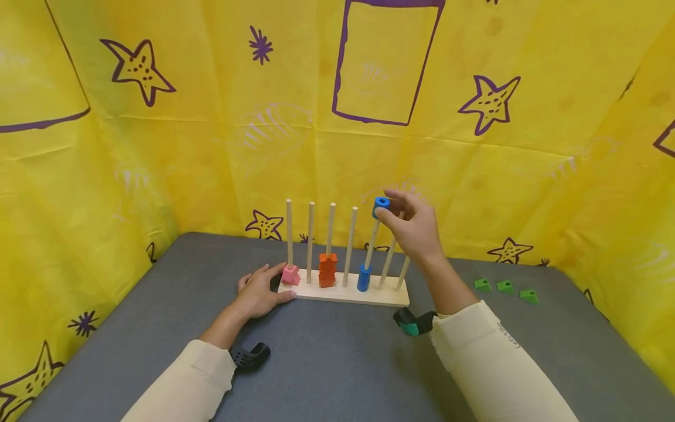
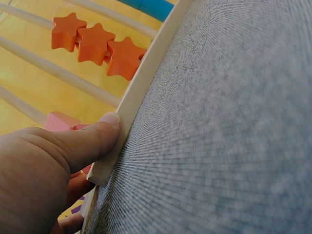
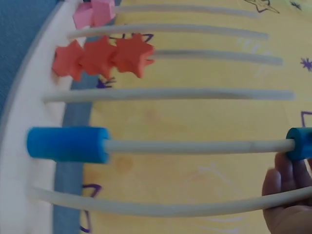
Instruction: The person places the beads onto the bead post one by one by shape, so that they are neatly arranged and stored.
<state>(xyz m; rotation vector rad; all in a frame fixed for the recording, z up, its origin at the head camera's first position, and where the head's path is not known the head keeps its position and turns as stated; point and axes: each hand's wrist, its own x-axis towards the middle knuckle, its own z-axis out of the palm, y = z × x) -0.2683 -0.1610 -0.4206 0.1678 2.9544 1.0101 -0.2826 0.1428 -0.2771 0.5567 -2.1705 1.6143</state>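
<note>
A pale wooden peg board (image 1: 343,296) with several upright rods stands on the table. My left hand (image 1: 261,293) grips its left end, thumb (image 2: 100,139) on the front edge and fingers behind. At the top of the fifth rod from the left, my right hand (image 1: 416,228) pinches a blue cylinder (image 1: 381,206); the rod's tip meets its underside. Lower on that rod sits a stack of blue cylinders (image 3: 68,145). Orange stars (image 2: 95,44) are stacked on the third rod, and pink pieces (image 1: 290,275) lie at the foot of the leftmost one.
Three green wedge-like blocks (image 1: 504,286) lie on the grey table (image 1: 337,357) to the right of the board. Behind the table hangs a yellow cloth (image 1: 211,146) with purple drawings. Each wrist wears a black strap (image 1: 250,356).
</note>
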